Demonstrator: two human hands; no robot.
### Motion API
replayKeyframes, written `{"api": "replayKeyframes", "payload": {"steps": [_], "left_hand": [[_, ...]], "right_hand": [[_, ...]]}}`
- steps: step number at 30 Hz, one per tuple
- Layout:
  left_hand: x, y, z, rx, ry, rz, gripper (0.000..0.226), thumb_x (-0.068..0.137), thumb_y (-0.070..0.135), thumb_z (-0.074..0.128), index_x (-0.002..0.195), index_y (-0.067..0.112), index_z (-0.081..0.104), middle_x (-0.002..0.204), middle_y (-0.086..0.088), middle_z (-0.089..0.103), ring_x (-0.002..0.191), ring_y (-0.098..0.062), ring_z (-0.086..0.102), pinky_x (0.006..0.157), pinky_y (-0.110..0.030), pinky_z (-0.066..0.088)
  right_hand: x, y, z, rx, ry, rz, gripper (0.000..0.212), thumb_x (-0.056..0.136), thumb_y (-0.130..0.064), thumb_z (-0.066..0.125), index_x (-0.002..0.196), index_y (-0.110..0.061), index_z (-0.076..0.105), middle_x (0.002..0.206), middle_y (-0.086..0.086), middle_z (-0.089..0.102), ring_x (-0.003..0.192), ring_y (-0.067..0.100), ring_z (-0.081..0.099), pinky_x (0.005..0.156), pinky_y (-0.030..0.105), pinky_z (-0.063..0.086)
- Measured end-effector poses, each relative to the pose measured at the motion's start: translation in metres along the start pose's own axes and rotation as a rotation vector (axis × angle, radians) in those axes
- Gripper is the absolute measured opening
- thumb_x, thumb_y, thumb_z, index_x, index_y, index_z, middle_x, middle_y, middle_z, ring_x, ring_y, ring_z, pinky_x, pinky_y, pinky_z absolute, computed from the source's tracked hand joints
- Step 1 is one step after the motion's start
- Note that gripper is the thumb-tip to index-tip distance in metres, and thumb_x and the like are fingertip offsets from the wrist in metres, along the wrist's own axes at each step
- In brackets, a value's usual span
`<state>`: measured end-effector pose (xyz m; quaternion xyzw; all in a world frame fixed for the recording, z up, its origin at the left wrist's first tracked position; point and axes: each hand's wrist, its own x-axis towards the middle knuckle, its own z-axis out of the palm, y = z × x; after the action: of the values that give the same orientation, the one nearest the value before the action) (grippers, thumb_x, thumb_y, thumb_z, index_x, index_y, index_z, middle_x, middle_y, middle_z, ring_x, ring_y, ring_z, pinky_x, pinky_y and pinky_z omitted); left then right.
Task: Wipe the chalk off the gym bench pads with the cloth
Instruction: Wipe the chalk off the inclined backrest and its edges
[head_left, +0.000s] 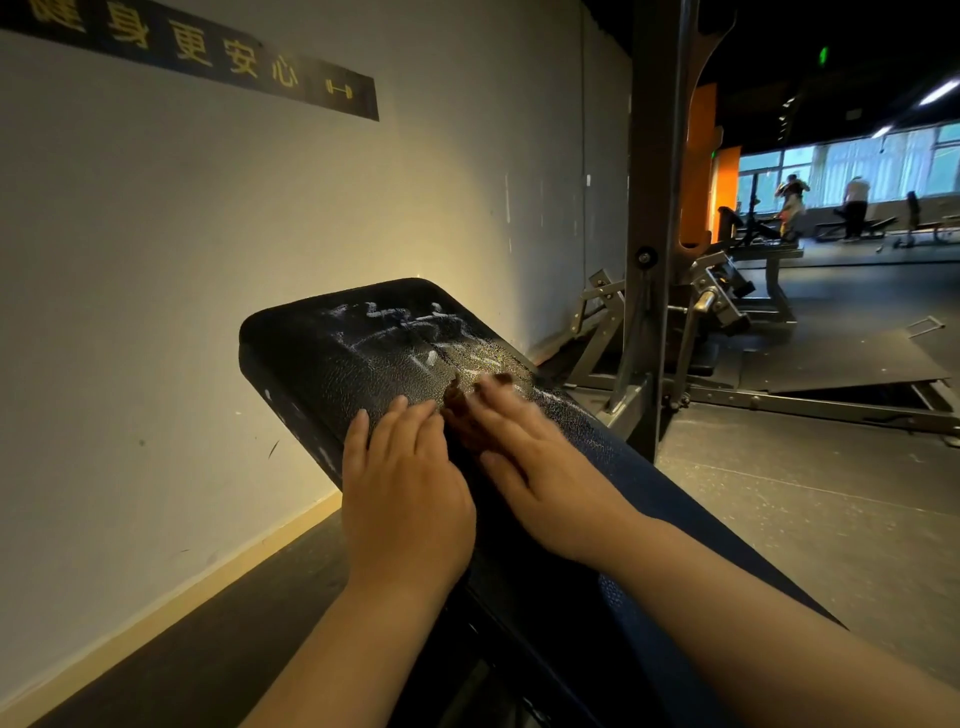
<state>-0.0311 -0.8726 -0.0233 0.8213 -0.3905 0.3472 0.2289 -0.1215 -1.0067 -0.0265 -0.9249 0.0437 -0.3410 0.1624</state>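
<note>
A black padded gym bench pad (311, 358) slopes up and away from me, with white chalk marks (400, 327) scrawled across its upper part. Both my hands lie flat on the pad below the chalk. My left hand (405, 483) rests on the pad with its fingers straight. My right hand (524, 457) is blurred and presses down on a dark brown cloth (460, 402), of which only a small part shows between and ahead of the fingers.
A pale wall (208, 249) with a dark sign (208, 52) runs close along the left. A steel rack upright (654, 208) and machine frames (727, 296) stand to the right. Dark gym floor (810, 499) extends right; people stand far off by the windows.
</note>
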Motion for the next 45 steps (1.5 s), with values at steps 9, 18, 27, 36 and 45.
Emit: {"api": "replayKeyframes", "payload": {"steps": [9, 18, 27, 36, 45], "left_hand": [[-0.001, 0.000, -0.001, -0.011, -0.031, -0.012, 0.061, 0.091, 0.027, 0.021, 0.137, 0.011, 0.057, 0.146, -0.002, 0.053, 0.144, -0.019, 0.037, 0.124, -0.047, 0.017], [-0.003, 0.001, -0.002, -0.008, -0.036, -0.028, 0.064, 0.090, 0.025, 0.019, 0.141, 0.006, 0.053, 0.150, -0.006, 0.049, 0.146, -0.021, 0.033, 0.124, -0.046, 0.015], [-0.001, 0.004, -0.009, -0.018, -0.054, -0.029, 0.055, 0.092, 0.019, 0.028, 0.140, 0.006, 0.053, 0.150, -0.006, 0.049, 0.147, -0.021, 0.033, 0.124, -0.046, 0.014], [0.013, 0.022, -0.020, -0.076, -0.188, 0.075, 0.048, 0.096, 0.008, 0.041, 0.144, 0.011, 0.046, 0.154, -0.002, 0.041, 0.149, -0.018, 0.023, 0.123, -0.031, 0.001], [0.007, 0.022, 0.001, -0.071, -0.134, 0.090, 0.044, 0.076, 0.002, 0.057, 0.118, 0.002, 0.070, 0.123, -0.011, 0.069, 0.124, -0.025, 0.060, 0.113, -0.043, 0.036]], "right_hand": [[0.013, 0.040, 0.000, 0.063, 0.169, 0.225, 0.050, 0.094, 0.001, 0.047, 0.135, -0.022, 0.063, 0.147, -0.003, 0.049, 0.138, 0.020, 0.041, 0.121, 0.042, 0.030], [-0.013, 0.007, 0.003, 0.087, -0.028, -0.089, 0.054, 0.093, 0.000, 0.048, 0.142, -0.021, 0.057, 0.151, -0.007, 0.045, 0.140, 0.009, 0.034, 0.119, 0.017, 0.015], [-0.025, -0.021, 0.006, 0.148, -0.039, -0.069, 0.055, 0.092, 0.003, 0.049, 0.143, -0.018, 0.056, 0.150, -0.007, 0.046, 0.139, 0.005, 0.033, 0.116, 0.010, 0.012], [-0.010, 0.003, 0.009, 0.132, 0.074, 0.152, 0.054, 0.092, -0.006, 0.045, 0.144, -0.020, 0.054, 0.153, -0.007, 0.045, 0.143, 0.011, 0.034, 0.123, 0.031, 0.022], [0.001, 0.028, 0.002, 0.105, 0.140, 0.279, 0.050, 0.101, -0.009, 0.047, 0.150, -0.021, 0.046, 0.159, -0.005, 0.034, 0.148, 0.016, 0.027, 0.124, 0.036, 0.020]]}}
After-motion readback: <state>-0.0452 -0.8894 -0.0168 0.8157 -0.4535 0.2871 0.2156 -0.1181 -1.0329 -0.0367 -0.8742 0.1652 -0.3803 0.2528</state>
